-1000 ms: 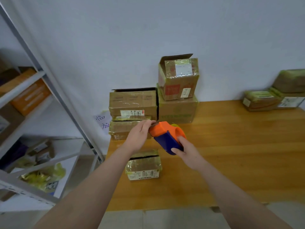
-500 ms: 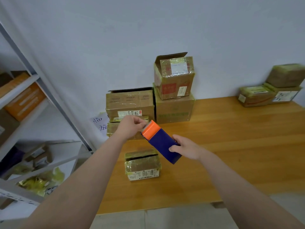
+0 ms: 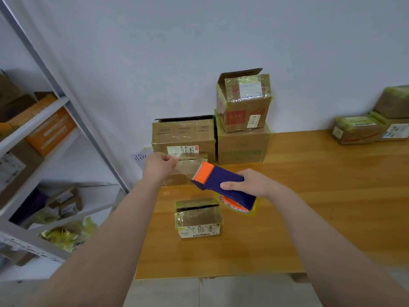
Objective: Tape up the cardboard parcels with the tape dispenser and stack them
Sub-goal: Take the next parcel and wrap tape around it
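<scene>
My right hand (image 3: pixel 252 183) grips a blue and orange tape dispenser (image 3: pixel 221 182) above the wooden table (image 3: pixel 321 207). My left hand (image 3: pixel 158 166) pinches the free end of a clear tape strip (image 3: pixel 187 168) stretched out from the dispenser's orange mouth. Below both hands a small cardboard parcel (image 3: pixel 198 218) sits on the table, wrapped in shiny tape, with a dark slit across its top. Behind it, against the wall, are two stacks of parcels: a wide box (image 3: pixel 183 138) on a flatter one, and an open-flapped box (image 3: pixel 243 100) on a plain carton (image 3: pixel 242 147).
A grey metal shelf rack (image 3: pixel 44 120) with orange boxes and bags stands at the left. More taped parcels (image 3: pixel 363 127) lie at the table's far right by the wall. The table's front edge (image 3: pixel 210 276) is near me, tiled floor below.
The dispenser has swung to the right and tipped flatter in my right hand. My left hand has drawn away to the left, pulling a strip of tape out between them.
</scene>
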